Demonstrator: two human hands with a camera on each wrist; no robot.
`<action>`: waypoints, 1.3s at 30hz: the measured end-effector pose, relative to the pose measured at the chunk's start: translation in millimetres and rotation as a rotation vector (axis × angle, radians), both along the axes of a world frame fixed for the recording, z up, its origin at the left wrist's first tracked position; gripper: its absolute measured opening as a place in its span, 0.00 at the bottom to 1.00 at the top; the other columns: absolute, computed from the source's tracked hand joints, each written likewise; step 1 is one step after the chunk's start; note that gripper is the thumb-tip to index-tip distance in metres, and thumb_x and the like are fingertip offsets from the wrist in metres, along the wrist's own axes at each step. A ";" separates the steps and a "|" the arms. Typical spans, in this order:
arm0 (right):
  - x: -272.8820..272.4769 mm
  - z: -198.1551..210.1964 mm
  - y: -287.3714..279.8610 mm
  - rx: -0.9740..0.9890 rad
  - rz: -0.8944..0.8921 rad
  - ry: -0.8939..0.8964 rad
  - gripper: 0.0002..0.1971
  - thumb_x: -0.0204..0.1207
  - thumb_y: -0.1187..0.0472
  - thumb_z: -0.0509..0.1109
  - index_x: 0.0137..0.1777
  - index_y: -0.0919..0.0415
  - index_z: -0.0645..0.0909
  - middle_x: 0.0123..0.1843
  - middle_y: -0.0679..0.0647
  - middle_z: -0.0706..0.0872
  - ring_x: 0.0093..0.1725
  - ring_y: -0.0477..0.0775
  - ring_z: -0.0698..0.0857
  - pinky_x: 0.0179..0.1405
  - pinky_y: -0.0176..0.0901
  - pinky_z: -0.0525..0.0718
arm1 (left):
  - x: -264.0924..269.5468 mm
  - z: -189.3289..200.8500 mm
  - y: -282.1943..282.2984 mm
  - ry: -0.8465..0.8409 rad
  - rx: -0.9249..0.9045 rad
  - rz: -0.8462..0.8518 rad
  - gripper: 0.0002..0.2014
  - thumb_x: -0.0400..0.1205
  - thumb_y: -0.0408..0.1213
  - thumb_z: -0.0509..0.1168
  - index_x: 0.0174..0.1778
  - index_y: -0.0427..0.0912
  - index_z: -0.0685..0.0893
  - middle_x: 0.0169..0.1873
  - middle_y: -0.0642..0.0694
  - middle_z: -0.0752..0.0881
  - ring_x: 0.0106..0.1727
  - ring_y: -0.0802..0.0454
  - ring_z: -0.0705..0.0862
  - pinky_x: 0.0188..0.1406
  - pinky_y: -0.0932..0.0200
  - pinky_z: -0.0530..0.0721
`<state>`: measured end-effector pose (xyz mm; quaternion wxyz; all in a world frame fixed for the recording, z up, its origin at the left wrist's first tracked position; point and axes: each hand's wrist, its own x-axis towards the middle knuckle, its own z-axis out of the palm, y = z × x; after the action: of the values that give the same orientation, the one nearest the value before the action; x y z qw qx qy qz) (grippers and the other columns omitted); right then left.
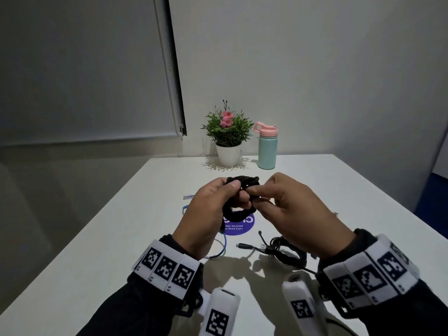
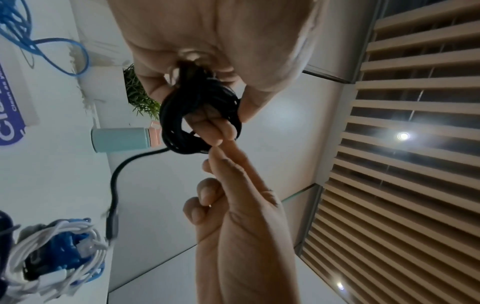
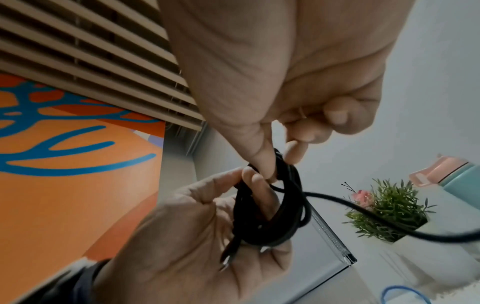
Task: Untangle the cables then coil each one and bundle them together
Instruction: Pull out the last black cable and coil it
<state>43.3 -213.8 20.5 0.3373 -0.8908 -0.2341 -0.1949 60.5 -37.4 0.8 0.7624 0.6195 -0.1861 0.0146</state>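
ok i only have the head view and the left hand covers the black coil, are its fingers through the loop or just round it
observer: Through it. In the right wrist view the fingers of the left hand pass through the centre of the coiled black cable.
operator: where's the plug end
observer: One metal-tipped plug lies across the left palm, below the coil.
operator: any cables i can't see
observer: The left wrist view shows a bundle of white and blue cables lying on the white table.
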 end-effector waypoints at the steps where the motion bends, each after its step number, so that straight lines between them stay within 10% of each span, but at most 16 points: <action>1: 0.8 -2.9 2.5 -0.030 -0.020 -0.010 0.12 0.82 0.55 0.68 0.60 0.38 0.87 0.44 0.44 0.75 0.45 0.41 0.77 0.41 0.31 0.71 | -0.3 0.7 0.3 0.036 -0.049 -0.030 0.13 0.90 0.31 0.56 0.60 0.27 0.81 0.35 0.42 0.85 0.38 0.49 0.85 0.43 0.57 0.87; 6: -0.3 -12.6 11.2 -0.131 -0.082 -0.033 0.09 0.82 0.55 0.67 0.59 0.48 0.86 0.47 0.48 0.71 0.44 0.50 0.77 0.45 0.49 0.80 | -6.2 3.7 -0.3 0.107 -0.109 -0.065 0.18 0.78 0.23 0.51 0.46 0.33 0.88 0.28 0.42 0.75 0.29 0.47 0.74 0.34 0.57 0.79; 12: 0.7 -7.5 10.4 0.049 -0.040 0.045 0.05 0.76 0.55 0.74 0.39 0.48 0.86 0.43 0.46 0.77 0.45 0.38 0.77 0.42 0.26 0.71 | -5.0 2.2 -2.4 0.105 -0.024 -0.143 0.10 0.85 0.40 0.60 0.46 0.36 0.75 0.24 0.48 0.67 0.26 0.52 0.61 0.29 0.61 0.63; 16: 2.2 -8.9 11.0 0.330 0.059 0.360 0.15 0.80 0.58 0.64 0.31 0.62 0.80 0.34 0.58 0.85 0.37 0.57 0.80 0.44 0.58 0.77 | -2.9 -2.5 -2.4 -0.079 0.191 -0.029 0.11 0.88 0.43 0.61 0.48 0.37 0.75 0.25 0.48 0.73 0.27 0.55 0.70 0.32 0.66 0.73; 20: 2.7 -4.4 5.7 0.539 0.102 0.459 0.22 0.82 0.51 0.63 0.24 0.53 0.72 0.28 0.45 0.73 0.33 0.47 0.70 0.45 0.50 0.69 | 1.0 -0.1 6.8 -0.132 0.263 0.013 0.08 0.89 0.39 0.60 0.54 0.37 0.78 0.33 0.50 0.84 0.35 0.56 0.81 0.40 0.65 0.82; 25: 4.0 -0.2 -0.5 0.641 0.267 0.384 0.19 0.85 0.54 0.65 0.36 0.66 0.81 0.30 0.52 0.80 0.34 0.50 0.78 0.45 0.45 0.77 | 1.6 2.0 8.5 -0.039 0.183 0.050 0.08 0.91 0.36 0.56 0.49 0.38 0.77 0.30 0.50 0.79 0.33 0.53 0.79 0.41 0.60 0.79; 32: -1.0 5.5 -2.3 0.427 0.168 0.082 0.10 0.82 0.55 0.69 0.45 0.57 0.88 0.22 0.36 0.80 0.23 0.35 0.77 0.25 0.20 0.70 | 3.1 2.4 9.0 -0.088 0.291 0.123 0.27 0.75 0.60 0.73 0.48 0.36 0.79 0.28 0.50 0.80 0.31 0.54 0.78 0.35 0.62 0.79; 39: 6.5 2.7 -11.0 0.469 0.143 0.091 0.07 0.83 0.59 0.69 0.49 0.59 0.89 0.25 0.36 0.82 0.26 0.34 0.78 0.27 0.19 0.71 | -0.3 4.4 11.3 0.003 0.002 -0.073 0.16 0.75 0.38 0.74 0.48 0.35 0.74 0.42 0.37 0.92 0.47 0.41 0.93 0.45 0.49 0.91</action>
<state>49.8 -224.8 23.3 0.5578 -0.7772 -0.2295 -0.1793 60.2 -26.1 5.2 0.7620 0.6132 -0.2077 -0.0143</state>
